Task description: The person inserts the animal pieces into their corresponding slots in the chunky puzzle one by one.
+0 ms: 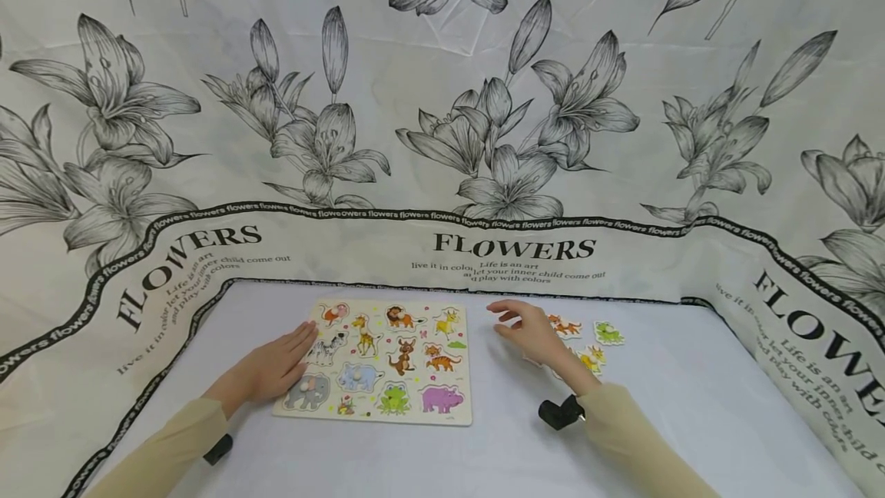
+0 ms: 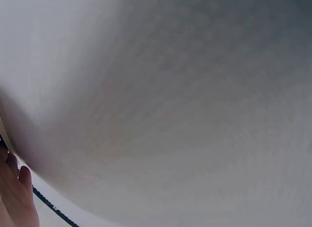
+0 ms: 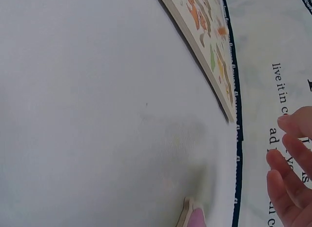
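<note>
A wooden animal puzzle board (image 1: 346, 411) lies on the table, with pictures such as a giraffe, a frog (image 1: 394, 398) and a purple hippo (image 1: 442, 399). Small knobs show on the elephant (image 1: 307, 393) and the blue animal (image 1: 358, 377). My left hand (image 1: 280, 360) rests along the board's left edge, fingers straight; the left wrist view catches only some of its fingers (image 2: 25, 178). To the right of the board, my right hand (image 1: 528, 333) is held over the table. Its fingers (image 3: 280, 163) are spread and loosely bent, with nothing between them.
Loose puzzle pieces lie beyond and under my right forearm: an orange striped one (image 1: 565, 326), a green frog piece (image 1: 608, 333) and a yellow one (image 1: 592, 360). A purple-pink piece (image 3: 196, 218) shows in the right wrist view. Flower-printed cloth (image 1: 484, 137) hangs behind the table.
</note>
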{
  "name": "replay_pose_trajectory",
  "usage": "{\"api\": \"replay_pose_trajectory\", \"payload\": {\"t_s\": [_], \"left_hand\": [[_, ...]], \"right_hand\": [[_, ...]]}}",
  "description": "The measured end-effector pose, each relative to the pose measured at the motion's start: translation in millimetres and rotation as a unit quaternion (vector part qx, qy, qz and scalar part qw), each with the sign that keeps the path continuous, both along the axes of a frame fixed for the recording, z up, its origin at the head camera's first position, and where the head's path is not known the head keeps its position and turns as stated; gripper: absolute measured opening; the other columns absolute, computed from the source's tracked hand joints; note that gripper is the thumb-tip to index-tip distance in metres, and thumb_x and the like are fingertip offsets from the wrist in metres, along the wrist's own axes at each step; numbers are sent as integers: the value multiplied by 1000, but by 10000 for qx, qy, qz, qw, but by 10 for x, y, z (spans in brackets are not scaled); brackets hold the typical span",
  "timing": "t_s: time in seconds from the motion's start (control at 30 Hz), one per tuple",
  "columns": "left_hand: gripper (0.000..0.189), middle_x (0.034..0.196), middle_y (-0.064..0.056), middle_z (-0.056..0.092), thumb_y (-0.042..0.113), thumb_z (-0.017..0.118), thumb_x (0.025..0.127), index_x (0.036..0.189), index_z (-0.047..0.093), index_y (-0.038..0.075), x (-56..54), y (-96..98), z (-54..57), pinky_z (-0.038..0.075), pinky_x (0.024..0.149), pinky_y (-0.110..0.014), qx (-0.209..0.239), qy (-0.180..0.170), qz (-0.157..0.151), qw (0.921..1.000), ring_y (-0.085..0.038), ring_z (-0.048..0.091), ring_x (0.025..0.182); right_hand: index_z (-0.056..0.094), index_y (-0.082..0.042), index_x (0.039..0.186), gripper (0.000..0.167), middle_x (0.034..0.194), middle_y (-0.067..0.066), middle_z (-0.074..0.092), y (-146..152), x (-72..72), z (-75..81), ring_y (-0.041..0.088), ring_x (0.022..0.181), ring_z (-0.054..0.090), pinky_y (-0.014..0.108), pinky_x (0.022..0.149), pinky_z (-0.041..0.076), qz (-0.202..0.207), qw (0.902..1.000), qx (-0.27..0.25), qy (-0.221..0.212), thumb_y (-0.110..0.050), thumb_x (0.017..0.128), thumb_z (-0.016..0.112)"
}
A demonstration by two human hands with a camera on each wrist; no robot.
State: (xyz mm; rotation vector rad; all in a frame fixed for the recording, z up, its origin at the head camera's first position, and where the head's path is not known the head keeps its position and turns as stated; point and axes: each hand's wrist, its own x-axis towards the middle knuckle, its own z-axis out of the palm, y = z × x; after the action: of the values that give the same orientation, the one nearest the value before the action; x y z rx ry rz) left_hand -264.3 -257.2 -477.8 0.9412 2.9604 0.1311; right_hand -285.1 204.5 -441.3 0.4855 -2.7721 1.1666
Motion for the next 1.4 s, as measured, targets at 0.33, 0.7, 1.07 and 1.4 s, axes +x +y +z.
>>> {"api": "replay_pose_trajectory", "payload": {"t_s": [0.33,0.7,1.07,1.4], "left_hand": [[57,156,-21,26,25,40,101,147,30,-5,-7,-5,-38,31,116,-48,-28,20,1,10000,-38,28,144],[57,157,-20,26,26,41,101,148,30,-4,-27,-36,-72,32,116,-47,-57,54,-13,10000,-36,27,144],[58,157,-19,26,28,40,101,148,29,-4,-37,-39,-85,31,117,-47,0,14,-32,10000,-37,27,144],[58,157,-20,25,28,40,101,148,29,-4,-25,-31,-63,30,117,-48,-34,-25,-7,10000,-37,26,144]], "right_hand": [[65,-7,119,35,118,14,68,360,33,-60,29,100,67,29,77,56,-225,9996,106,151,-5,85,69],[63,-4,120,35,115,16,68,663,163,-90,29,98,66,25,77,56,-338,9992,167,142,-6,85,70],[64,0,119,34,112,18,68,887,316,-144,22,89,65,21,69,55,-491,9984,286,1,-4,86,68],[65,2,115,36,106,18,70,988,421,-211,19,82,66,19,65,55,-590,9978,234,192,-6,80,73]]}}
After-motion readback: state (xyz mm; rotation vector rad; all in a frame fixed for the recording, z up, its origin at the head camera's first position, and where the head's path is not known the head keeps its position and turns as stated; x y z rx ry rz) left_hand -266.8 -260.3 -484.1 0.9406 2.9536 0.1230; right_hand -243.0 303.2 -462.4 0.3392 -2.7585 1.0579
